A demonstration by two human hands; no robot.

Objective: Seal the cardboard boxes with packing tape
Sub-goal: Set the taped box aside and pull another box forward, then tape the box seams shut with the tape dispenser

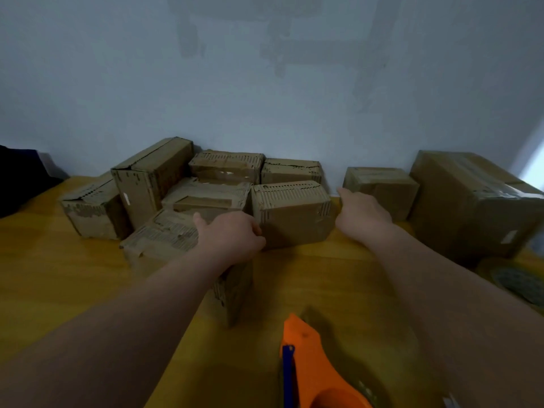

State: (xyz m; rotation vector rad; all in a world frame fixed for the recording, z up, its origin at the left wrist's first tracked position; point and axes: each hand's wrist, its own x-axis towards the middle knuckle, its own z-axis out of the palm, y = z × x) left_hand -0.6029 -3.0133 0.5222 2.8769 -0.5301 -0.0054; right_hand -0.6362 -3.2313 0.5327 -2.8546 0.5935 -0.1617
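A worn cardboard box [291, 214] sits slightly tilted in the middle of a cluster of boxes on the yellow wooden table [73, 275]. My left hand [229, 235] has its fingers curled against the box's left side. My right hand [363, 216] presses on its right side, thumb raised, fingers hidden behind the box. The box is held between both hands. An orange tape dispenser [312, 366] with a blue part lies at the table's front edge, untouched. A roll of packing tape [515, 282] lies at the right.
Several battered cardboard boxes [153, 175] are piled against the grey wall at back left. One box [232, 293] lies under my left forearm. A small box [382, 187] and a large box [471, 207] stand at the right. A dark object [20, 178] is at far left.
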